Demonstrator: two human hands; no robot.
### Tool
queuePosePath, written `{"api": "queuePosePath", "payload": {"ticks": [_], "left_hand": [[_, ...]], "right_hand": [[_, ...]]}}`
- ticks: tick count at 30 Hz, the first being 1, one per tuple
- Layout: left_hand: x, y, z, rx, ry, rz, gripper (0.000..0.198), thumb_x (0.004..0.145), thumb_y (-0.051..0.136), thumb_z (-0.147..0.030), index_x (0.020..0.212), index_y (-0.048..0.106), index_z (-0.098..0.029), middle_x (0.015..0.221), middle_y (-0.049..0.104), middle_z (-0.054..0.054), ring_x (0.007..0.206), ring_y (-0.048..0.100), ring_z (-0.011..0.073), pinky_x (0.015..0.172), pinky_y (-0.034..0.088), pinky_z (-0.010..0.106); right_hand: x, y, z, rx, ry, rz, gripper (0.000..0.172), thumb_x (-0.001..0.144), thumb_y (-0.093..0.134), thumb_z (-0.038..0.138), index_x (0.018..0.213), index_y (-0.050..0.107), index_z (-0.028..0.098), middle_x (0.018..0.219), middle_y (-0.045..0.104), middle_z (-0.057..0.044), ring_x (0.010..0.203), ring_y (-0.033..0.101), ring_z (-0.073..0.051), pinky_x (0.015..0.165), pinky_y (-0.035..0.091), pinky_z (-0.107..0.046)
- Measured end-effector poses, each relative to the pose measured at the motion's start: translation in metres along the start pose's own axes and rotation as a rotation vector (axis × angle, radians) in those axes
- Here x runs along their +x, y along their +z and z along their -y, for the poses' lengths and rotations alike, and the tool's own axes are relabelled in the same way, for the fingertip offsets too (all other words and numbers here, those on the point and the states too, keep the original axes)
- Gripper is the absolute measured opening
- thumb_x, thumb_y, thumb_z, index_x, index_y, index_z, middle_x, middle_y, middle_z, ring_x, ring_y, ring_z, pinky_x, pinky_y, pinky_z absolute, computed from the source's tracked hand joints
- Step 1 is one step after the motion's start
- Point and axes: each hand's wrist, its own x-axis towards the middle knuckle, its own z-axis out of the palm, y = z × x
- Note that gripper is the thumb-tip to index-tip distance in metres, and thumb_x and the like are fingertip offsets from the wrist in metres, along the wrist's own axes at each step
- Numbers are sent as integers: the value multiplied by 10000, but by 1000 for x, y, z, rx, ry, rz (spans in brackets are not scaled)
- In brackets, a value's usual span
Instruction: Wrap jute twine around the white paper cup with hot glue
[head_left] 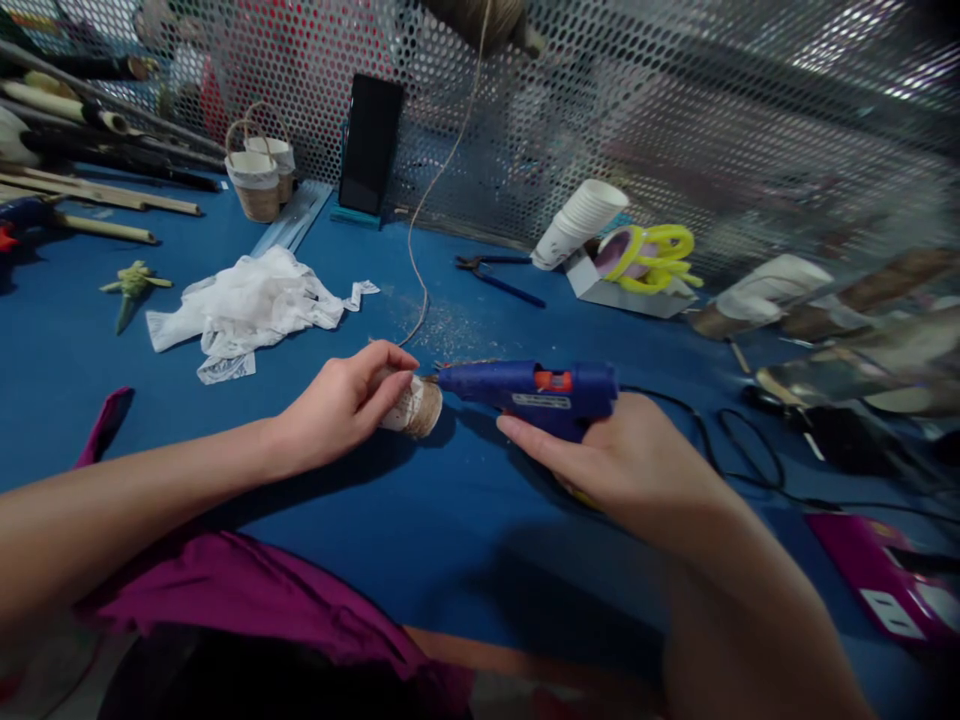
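Note:
My left hand [352, 393] is closed around a small paper cup [420, 408] that lies on its side, partly wrapped in twine. Part of the cup is hidden by my fingers. In my right hand [607, 450] is a blue glue gun [525, 385], gripped by its handle. Its nozzle points left and meets the cup close to my left fingertips; whether it touches cannot be made out. A length of twine [426, 290] hangs from a spool [480, 20] above and runs down to the cup.
White lace [259, 300] lies at left, beyond my left arm. Two twine-wrapped cups with handles [259, 185] and a propped phone [371, 145] stand behind. Pliers [502, 278], stacked paper cups [581, 220] and a black cord [705, 430] lie to the right. A perforated metal screen [660, 120] closes the back.

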Motion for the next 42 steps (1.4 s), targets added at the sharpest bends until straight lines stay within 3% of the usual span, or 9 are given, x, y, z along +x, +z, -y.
{"api": "queuePosePath", "payload": {"ticks": [8, 15, 20, 29, 34, 38, 42], "left_hand": [[0, -1, -1, 67, -3, -7, 257, 889, 392, -325, 1014, 524, -143, 802, 647, 51, 604, 564, 119, 541, 439, 228], [0, -2, -1, 108, 17, -7, 255, 894, 389, -324, 1024, 520, -148, 789, 661, 45, 631, 593, 128, 563, 449, 230], [0, -3, -2, 108, 5, -3, 255, 891, 393, -322, 1027, 518, -146, 779, 666, 44, 643, 605, 140, 570, 449, 234], [0, -2, -5, 107, 4, -4, 247, 885, 402, -306, 1018, 526, -139, 762, 650, 39, 621, 580, 130, 558, 433, 228], [0, -2, -1, -1, -16, 20, 257, 892, 390, -326, 1029, 508, -143, 769, 638, 45, 605, 569, 121, 526, 435, 216], [0, -2, 0, -27, -41, 19, 250, 888, 399, -321, 1015, 511, -137, 720, 617, 37, 574, 546, 110, 500, 424, 204], [1, -2, 1, -43, -53, 19, 262, 888, 396, -338, 1008, 510, -135, 682, 603, 26, 553, 537, 109, 485, 416, 203]], "right_hand": [[1, -1, 3, 30, 60, 47, 235, 695, 566, 455, 628, 553, 230, 383, 345, 60, 382, 312, -113, 373, 276, -254], [2, -2, 6, 78, 7, 50, 191, 736, 537, 412, 681, 582, 235, 327, 315, 80, 329, 306, -111, 379, 292, -257], [2, -2, 5, 82, -28, 56, 213, 745, 537, 398, 617, 579, 232, 309, 313, 82, 317, 311, -104, 396, 318, -252], [1, -1, 6, 91, -29, 38, 240, 728, 553, 392, 565, 509, 221, 366, 303, 77, 352, 287, -87, 358, 257, -238], [-3, -5, 8, 120, -55, 30, 197, 729, 544, 392, 654, 590, 215, 428, 430, 49, 402, 376, -107, 400, 332, -237], [-4, -4, 5, 142, -52, 48, 216, 706, 586, 404, 791, 646, 215, 644, 632, -2, 566, 542, -158, 515, 442, -249], [-7, -1, 1, 80, -35, 16, 277, 699, 579, 450, 800, 667, 208, 718, 669, -24, 666, 590, -201, 529, 469, -267]]}}
